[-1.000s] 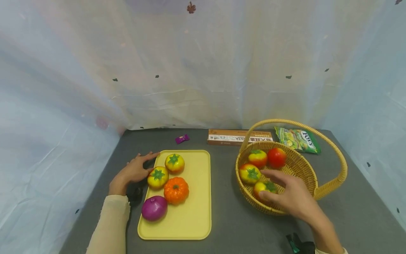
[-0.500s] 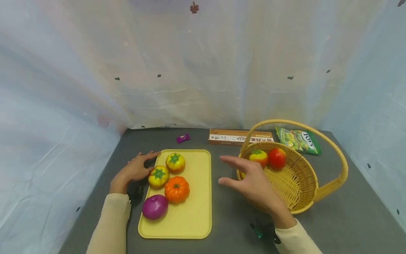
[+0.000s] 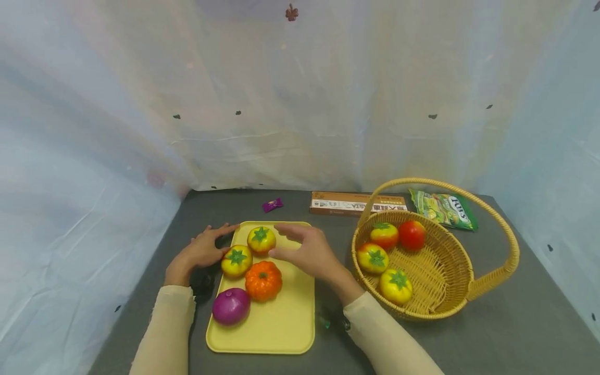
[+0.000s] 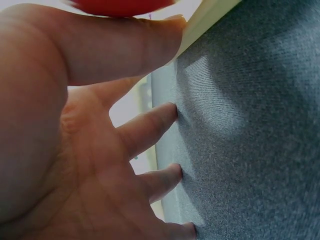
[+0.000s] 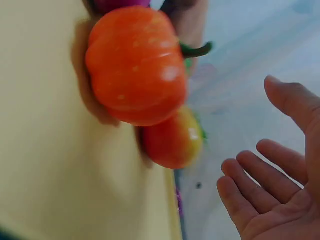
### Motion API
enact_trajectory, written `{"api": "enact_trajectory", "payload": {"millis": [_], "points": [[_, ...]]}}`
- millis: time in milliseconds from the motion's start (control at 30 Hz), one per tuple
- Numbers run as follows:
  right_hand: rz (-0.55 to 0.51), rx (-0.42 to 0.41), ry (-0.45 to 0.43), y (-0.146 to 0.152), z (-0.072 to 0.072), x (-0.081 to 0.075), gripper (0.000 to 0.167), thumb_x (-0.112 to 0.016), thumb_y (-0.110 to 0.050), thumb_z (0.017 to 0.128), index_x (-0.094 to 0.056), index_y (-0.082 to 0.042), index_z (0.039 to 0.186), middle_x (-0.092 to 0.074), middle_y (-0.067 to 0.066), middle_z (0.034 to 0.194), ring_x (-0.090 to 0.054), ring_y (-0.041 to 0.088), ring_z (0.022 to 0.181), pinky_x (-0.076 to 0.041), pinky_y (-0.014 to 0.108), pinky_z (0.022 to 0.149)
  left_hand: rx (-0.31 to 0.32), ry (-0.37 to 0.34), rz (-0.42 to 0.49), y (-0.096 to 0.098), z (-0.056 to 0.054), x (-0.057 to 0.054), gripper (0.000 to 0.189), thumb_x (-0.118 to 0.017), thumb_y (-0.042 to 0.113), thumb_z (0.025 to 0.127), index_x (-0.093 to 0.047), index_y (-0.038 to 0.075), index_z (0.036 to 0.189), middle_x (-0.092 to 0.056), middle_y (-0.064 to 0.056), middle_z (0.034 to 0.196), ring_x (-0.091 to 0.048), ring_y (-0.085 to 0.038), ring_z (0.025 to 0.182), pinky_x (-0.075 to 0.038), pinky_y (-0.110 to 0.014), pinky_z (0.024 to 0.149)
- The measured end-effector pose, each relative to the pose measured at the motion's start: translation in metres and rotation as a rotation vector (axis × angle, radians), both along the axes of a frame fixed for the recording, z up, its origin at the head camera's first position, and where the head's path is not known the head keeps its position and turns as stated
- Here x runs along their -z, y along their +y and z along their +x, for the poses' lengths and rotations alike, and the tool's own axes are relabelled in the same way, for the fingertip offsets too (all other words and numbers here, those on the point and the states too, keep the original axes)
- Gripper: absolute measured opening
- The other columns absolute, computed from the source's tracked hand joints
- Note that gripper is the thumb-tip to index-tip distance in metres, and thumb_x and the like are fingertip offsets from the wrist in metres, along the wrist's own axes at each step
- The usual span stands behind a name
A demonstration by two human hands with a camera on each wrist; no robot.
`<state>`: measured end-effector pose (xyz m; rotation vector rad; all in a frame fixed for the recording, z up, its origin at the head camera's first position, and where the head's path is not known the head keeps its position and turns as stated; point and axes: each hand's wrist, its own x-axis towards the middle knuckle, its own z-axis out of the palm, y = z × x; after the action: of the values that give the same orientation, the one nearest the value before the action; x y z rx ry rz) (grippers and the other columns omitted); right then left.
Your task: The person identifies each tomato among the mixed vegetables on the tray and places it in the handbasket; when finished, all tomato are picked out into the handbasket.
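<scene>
My left hand (image 3: 200, 253) rests at the left edge of a yellow tray (image 3: 281, 330), fingers spread. In the left wrist view its thumb (image 4: 135, 47) lies against the tray's rim and the other fingertips touch the grey cloth. Above the tray's far half hovers my right hand (image 3: 309, 253), holding nothing, its thumb and fingers apart. Its fingertips are close to the farther yellow-red tomato-like fruit (image 3: 261, 240). A similar fruit (image 3: 236, 261) sits by my left thumb, beside an orange pumpkin (image 5: 135, 70). A purple onion (image 3: 231, 306) lies at the tray's near left.
On the right stands a wicker basket (image 3: 436, 281) with a tall handle, holding several yellow-red fruits and a red one (image 3: 412, 235). Behind are a brown pasta box (image 3: 333, 204), a green FOX'S bag (image 3: 442, 210) and a purple wrapped candy (image 3: 272, 204).
My right hand has let go of a yellow-red fruit in the basket, then swung left across to the tray. The left hand has stayed in place.
</scene>
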<state>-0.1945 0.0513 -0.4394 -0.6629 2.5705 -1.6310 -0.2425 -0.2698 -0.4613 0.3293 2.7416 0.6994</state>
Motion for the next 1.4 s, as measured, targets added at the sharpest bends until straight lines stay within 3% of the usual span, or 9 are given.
{"api": "enact_trajectory", "payload": {"millis": [367, 600, 700, 833, 1067, 1167, 1400], "points": [[0.159, 0.027, -0.094, -0.036, -0.037, 0.019, 0.061, -0.091, -0.032, 0.092, -0.071, -0.012, 0.146, -0.074, 0.008, 0.144, -0.074, 0.034, 0.128, -0.061, 0.045, 0.109, 0.002, -0.004, 0.017, 0.004, -0.002, 0.000, 0.068, -0.069, 0.019, 0.104, -0.047, 0.020, 0.168, -0.032, -0.027, 0.176, -0.010, -0.068, 0.161, -0.004, -0.096, 0.114], [0.143, 0.026, -0.106, -0.040, -0.038, 0.020, 0.058, -0.089, -0.026, 0.094, -0.070, -0.011, 0.147, -0.074, 0.010, 0.143, -0.076, 0.031, 0.124, -0.063, 0.041, 0.105, 0.001, -0.010, 0.017, 0.005, 0.000, -0.002, 0.068, -0.069, 0.020, 0.104, -0.046, 0.020, 0.168, -0.032, -0.027, 0.176, -0.010, -0.068, 0.161, -0.004, -0.095, 0.115], [0.116, 0.029, -0.081, -0.031, -0.027, 0.011, 0.058, -0.089, -0.027, 0.093, -0.071, -0.012, 0.146, -0.075, 0.010, 0.141, -0.077, 0.032, 0.123, -0.063, 0.044, 0.105, 0.003, -0.012, 0.017, 0.003, 0.000, -0.002, 0.068, -0.069, 0.020, 0.104, -0.046, 0.020, 0.168, -0.031, -0.027, 0.176, -0.010, -0.068, 0.161, -0.004, -0.095, 0.115], [0.052, 0.025, -0.042, -0.003, -0.001, -0.009, 0.057, -0.090, -0.026, 0.091, -0.072, -0.013, 0.144, -0.075, 0.009, 0.142, -0.077, 0.033, 0.121, -0.063, 0.050, 0.106, 0.005, -0.008, 0.011, 0.002, 0.000, -0.001, 0.069, -0.070, 0.022, 0.104, -0.046, 0.020, 0.169, -0.032, -0.027, 0.176, -0.011, -0.068, 0.161, -0.005, -0.095, 0.115], [0.031, 0.046, 0.021, 0.081, 0.049, -0.037, 0.056, -0.088, -0.015, 0.092, -0.071, -0.015, 0.146, -0.072, 0.005, 0.145, -0.074, 0.025, 0.127, -0.061, 0.044, 0.109, 0.004, -0.002, -0.001, 0.000, -0.001, 0.002, 0.069, -0.070, 0.022, 0.104, -0.046, 0.021, 0.168, -0.032, -0.028, 0.176, -0.012, -0.069, 0.160, -0.006, -0.095, 0.115], [0.075, 0.111, 0.050, 0.124, 0.063, -0.043, 0.054, -0.086, -0.013, 0.094, -0.071, -0.015, 0.145, -0.073, 0.006, 0.143, -0.074, 0.028, 0.128, -0.061, 0.044, 0.108, 0.006, 0.007, -0.006, 0.000, -0.001, 0.003, 0.069, -0.071, 0.021, 0.103, -0.047, 0.021, 0.168, -0.032, -0.029, 0.175, -0.013, -0.070, 0.159, -0.007, -0.096, 0.114], [0.262, 0.265, 0.052, 0.205, 0.082, -0.049, 0.053, -0.084, -0.022, 0.099, -0.068, -0.012, 0.149, -0.072, 0.013, 0.146, -0.074, 0.037, 0.127, -0.055, 0.015, 0.102, 0.017, 0.017, -0.008, 0.000, -0.002, 0.003, 0.070, -0.071, 0.020, 0.103, -0.047, 0.021, 0.168, -0.033, -0.029, 0.175, -0.013, -0.071, 0.158, -0.008, -0.096, 0.113]]}}
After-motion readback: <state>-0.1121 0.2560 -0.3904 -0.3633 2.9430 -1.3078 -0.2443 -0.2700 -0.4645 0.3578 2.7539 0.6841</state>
